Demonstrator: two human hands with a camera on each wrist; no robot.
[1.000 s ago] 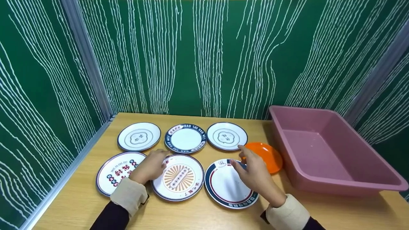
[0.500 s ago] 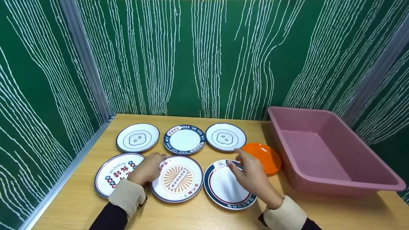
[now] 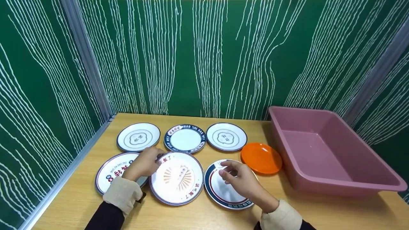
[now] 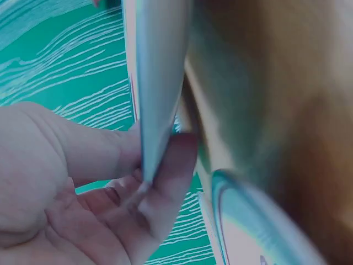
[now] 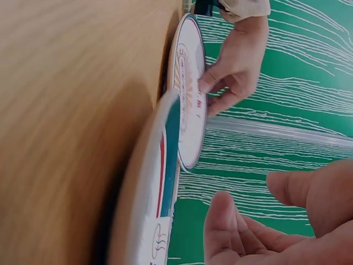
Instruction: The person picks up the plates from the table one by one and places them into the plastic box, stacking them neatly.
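My left hand pinches the left rim of a white plate with an orange sunburst, whose left side is tipped up off the table. In the left wrist view, thumb and fingers close on either side of that plate's edge. My right hand hovers over a white plate with a dark blue and red band, thumb and fingertips apart with nothing between them. In the right wrist view this banded plate lies below the right fingers. Left of the sunburst plate, a plate with red characters is partly hidden by my left hand.
Along the back lie a blue-lined white plate, a plate with a dark lettered rim and another blue-lined plate. An orange plate sits beside a deep pink tub at the right. Green walls enclose the wooden table.
My left hand has gripped and tilted up the sunburst plate's left side. My right hand has moved left and down from near the orange plate to above the banded plate.
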